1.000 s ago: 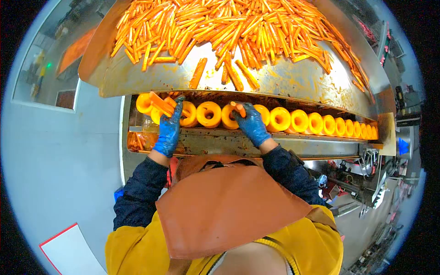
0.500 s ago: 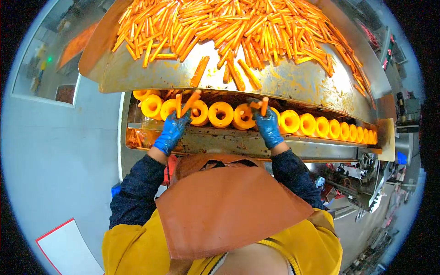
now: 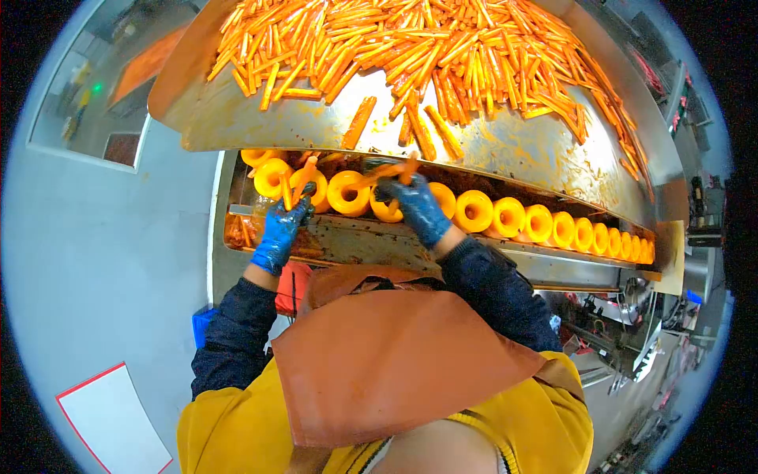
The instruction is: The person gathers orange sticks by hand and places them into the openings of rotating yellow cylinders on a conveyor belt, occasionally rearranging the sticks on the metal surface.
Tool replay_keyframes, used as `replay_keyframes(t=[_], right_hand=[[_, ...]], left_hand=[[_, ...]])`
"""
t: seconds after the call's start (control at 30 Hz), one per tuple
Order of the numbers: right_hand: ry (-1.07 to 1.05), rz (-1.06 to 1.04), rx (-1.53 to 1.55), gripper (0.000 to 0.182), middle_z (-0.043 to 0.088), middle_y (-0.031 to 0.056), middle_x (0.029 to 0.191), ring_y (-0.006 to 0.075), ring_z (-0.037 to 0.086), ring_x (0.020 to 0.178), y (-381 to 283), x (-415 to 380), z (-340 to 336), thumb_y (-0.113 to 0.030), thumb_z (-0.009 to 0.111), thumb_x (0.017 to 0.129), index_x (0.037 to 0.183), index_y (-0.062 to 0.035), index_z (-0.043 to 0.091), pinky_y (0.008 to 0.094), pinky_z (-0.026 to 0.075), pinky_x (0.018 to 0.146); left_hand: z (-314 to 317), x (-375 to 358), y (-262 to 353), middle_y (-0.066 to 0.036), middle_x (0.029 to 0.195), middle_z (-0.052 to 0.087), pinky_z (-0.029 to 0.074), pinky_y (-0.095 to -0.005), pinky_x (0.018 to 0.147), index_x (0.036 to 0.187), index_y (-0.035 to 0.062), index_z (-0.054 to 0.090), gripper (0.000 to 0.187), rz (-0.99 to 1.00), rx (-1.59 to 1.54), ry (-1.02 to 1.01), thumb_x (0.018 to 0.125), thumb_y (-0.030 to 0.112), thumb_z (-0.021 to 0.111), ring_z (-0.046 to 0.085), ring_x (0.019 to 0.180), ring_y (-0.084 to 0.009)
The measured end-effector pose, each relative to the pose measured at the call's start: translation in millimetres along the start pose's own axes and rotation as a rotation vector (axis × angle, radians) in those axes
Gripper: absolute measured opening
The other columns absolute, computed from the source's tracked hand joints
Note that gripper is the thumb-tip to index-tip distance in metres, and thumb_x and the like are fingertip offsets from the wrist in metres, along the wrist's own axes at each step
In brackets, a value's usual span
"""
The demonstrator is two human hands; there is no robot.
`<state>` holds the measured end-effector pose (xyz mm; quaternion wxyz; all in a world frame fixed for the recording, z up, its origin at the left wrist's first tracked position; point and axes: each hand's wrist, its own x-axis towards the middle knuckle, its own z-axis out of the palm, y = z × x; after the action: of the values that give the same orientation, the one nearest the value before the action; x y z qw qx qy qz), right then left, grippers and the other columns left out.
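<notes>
My left hand [image 3: 282, 227], in a blue glove, is closed around orange sticks [image 3: 303, 175] that point upward. It is just in front of the yellow ring-shaped cups [image 3: 348, 194] at the left of the row. My right hand [image 3: 418, 207], its blue glove darkened with sauce, grips more orange sticks [image 3: 407, 169] over the row. A cup is partly hidden behind its fingers. Past the cups, a large heap of glossy orange sticks [image 3: 442, 47] lies on a metal tray [image 3: 260, 126], with several loose sticks [image 3: 360, 122] near the tray's front edge.
The yellow cups run on to the right, toward a tan board [image 3: 670, 257]. A metal ledge [image 3: 355, 237] lies between the cups and my apron [image 3: 395, 363]. Machinery [image 3: 604, 324] stands at the lower right. A blue-grey wall [image 3: 103, 261] is at the left.
My right hand has moved left along the cups, closer to my left hand, carrying its sticks. My left hand has shifted slightly left. The whole view has turned a little.
</notes>
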<state>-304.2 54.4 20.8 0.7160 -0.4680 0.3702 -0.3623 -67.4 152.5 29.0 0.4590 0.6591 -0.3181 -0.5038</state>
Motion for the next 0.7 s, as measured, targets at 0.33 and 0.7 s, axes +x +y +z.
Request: replay_keyframes(t=[0.33, 0.7], right_hand=[[0.025, -0.209, -0.476, 0.034, 0.062, 0.0195, 0.077, 0.0357, 0.06, 0.076, -4.6, 34.5, 63.8, -0.035, 0.058, 0.085, 0.085, -0.0011, 0.063, 0.0387, 0.048, 0.068], [-0.252, -0.415, -0.827, 0.05, 0.059, 0.0183, 0.106, 0.0312, 0.057, 0.097, -3.8, 28.6, 66.0, -0.029, 0.072, 0.069, 0.11, -0.0048, 0.056, 0.0381, 0.046, 0.085]], left_hand=[[-19.0, -18.2, -4.7, 0.004, 0.076, 0.053, 0.039, -0.0203, 0.059, 0.116, 0.0066, 0.059, 0.03, 0.032, -0.033, 0.083, 0.088, 0.019, 0.054, 0.047, 0.065, -0.0053], [-23.0, -24.3, -26.2, 0.001, 0.077, 0.059, 0.043, -0.0226, 0.058, 0.109, 0.0034, 0.06, 0.028, 0.031, 0.152, 0.099, 0.084, 0.015, 0.06, 0.05, 0.064, -0.0068]])
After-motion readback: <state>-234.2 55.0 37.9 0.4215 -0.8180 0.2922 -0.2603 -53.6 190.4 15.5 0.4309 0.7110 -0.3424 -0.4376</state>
